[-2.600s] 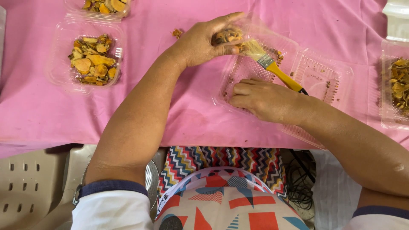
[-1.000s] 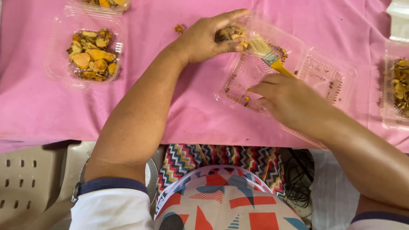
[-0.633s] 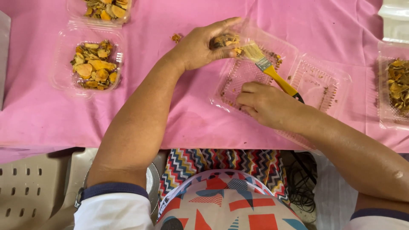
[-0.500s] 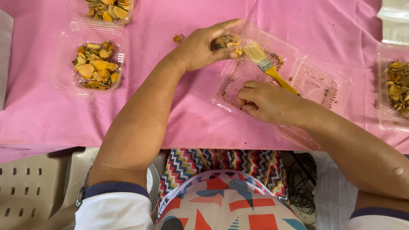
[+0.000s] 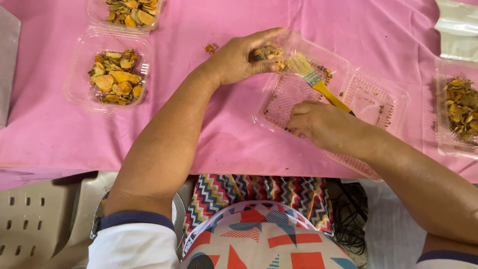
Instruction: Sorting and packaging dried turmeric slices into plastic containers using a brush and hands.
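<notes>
My left hand point(image 5: 238, 61) is cupped around a small clump of dried yellow-brown slices point(image 5: 266, 53) at the far left corner of an open clear plastic clamshell box point(image 5: 294, 94). My right hand point(image 5: 323, 124) holds a yellow-handled paintbrush point(image 5: 318, 83) over that box, its pale bristles touching the clump. Only crumbs lie in the box and in its flipped-open lid point(image 5: 373, 99).
A pink cloth point(image 5: 64, 129) covers the table. Clear trays of dried slices stand at the left point(image 5: 115, 75), top left point(image 5: 130, 10) and right edge point(image 5: 460, 107). A stray piece point(image 5: 210, 48) lies by my left wrist. A plastic chair point(image 5: 30, 224) is below left.
My right hand has stroked the brush back and forth at the clump, drawing slightly toward me and left. My left hand has kept its grip in place.
</notes>
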